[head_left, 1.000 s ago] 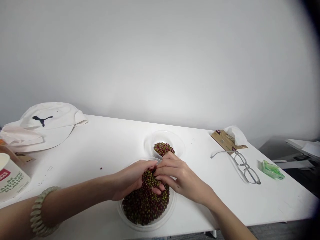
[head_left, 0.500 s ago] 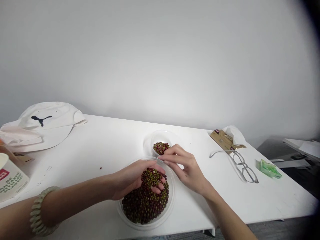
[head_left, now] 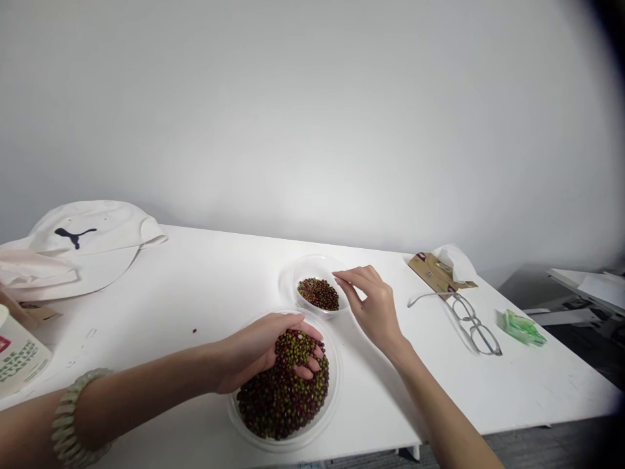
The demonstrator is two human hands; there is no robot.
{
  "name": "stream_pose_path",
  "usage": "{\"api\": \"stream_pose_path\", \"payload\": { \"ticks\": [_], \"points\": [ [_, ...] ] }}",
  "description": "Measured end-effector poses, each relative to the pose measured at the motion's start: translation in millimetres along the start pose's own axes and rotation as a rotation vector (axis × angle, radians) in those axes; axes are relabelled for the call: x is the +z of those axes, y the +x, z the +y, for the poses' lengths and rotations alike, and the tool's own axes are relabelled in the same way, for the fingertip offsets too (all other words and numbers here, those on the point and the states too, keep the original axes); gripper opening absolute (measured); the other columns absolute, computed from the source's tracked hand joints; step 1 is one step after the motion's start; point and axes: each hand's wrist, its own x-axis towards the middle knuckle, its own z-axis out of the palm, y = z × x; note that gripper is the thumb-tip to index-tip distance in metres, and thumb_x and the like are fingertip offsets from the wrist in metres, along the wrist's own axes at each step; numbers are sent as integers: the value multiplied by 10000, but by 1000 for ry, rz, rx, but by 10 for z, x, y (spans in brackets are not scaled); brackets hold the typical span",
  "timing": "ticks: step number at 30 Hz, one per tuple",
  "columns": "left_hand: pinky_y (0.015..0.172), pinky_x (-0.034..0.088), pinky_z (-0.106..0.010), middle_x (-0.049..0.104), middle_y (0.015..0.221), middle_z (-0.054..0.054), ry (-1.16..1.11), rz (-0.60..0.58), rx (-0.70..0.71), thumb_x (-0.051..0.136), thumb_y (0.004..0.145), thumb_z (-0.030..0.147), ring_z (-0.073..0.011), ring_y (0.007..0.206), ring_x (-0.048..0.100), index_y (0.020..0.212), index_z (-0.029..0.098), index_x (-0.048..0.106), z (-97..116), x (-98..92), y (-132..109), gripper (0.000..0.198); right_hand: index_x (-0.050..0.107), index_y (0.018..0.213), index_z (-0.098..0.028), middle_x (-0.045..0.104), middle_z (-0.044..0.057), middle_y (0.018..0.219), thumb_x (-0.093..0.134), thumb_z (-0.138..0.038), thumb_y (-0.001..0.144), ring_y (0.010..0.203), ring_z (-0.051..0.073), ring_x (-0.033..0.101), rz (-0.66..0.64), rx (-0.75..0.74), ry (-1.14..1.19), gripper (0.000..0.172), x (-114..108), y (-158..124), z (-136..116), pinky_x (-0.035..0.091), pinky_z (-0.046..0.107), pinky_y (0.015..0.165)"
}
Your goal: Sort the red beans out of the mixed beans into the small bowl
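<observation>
A large clear plastic bowl point(head_left: 332, 397) near the table's front edge holds a heap of mixed red and green beans point(head_left: 278, 404). My left hand point(head_left: 258, 352) is cupped over it, palm up, with a small pile of beans in it. Behind it sits a small clear bowl point(head_left: 305, 267) with some beans point(head_left: 319, 293) inside. My right hand point(head_left: 374, 306) hovers at that small bowl's right rim, fingertips pinched together; what they hold is too small to make out.
A white cap point(head_left: 83, 244) lies at the back left, a printed paper cup point(head_left: 19, 358) at the left edge. Right of the bowls are glasses point(head_left: 471, 322), a brown tissue pack point(head_left: 439, 270) and a green packet point(head_left: 520, 327). One stray bean point(head_left: 194, 330) lies on the table.
My right hand has left the beans in my left palm and moved back and right to the small bowl. My left hand has stayed cupped over the large bowl.
</observation>
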Motion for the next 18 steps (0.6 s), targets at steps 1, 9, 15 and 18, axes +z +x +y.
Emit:
{"api": "stream_pose_path", "payload": {
  "ticks": [1, 9, 15, 18],
  "points": [
    [819, 401, -326, 591, 884, -71, 3, 4, 0, 397, 789, 369, -179, 837, 541, 857, 150, 579, 4, 3, 0, 292, 615, 920, -212, 619, 38, 803, 489, -187, 844, 751, 190, 511, -6, 14, -4, 150, 11, 1, 17, 432, 337, 681],
    [821, 404, -331, 594, 857, -70, 12, 12, -1, 392, 791, 386, -183, 835, 543, 868, 153, 577, 23, 14, 1, 308, 627, 792, -205, 638, 31, 773, 542, -267, 818, 723, 186, 554, 27, 74, -18, 109, 42, -8, 88, 443, 320, 656],
    [820, 406, -331, 601, 864, -72, 12, 21, -2, 384, 789, 416, -187, 845, 548, 873, 154, 584, 6, 1, 0, 340, 620, 887, -202, 638, 47, 824, 512, -264, 835, 804, 212, 526, 116, 104, -84, 135, -10, 9, 102, 429, 355, 709],
    [817, 408, -329, 604, 867, -70, 6, 16, 8, 387, 787, 417, -186, 844, 551, 857, 159, 588, 2, 8, -2, 334, 619, 912, -214, 631, 46, 879, 535, -251, 822, 844, 215, 518, -23, 52, 8, 128, -42, 15, 9, 424, 366, 736]
  ]
}}
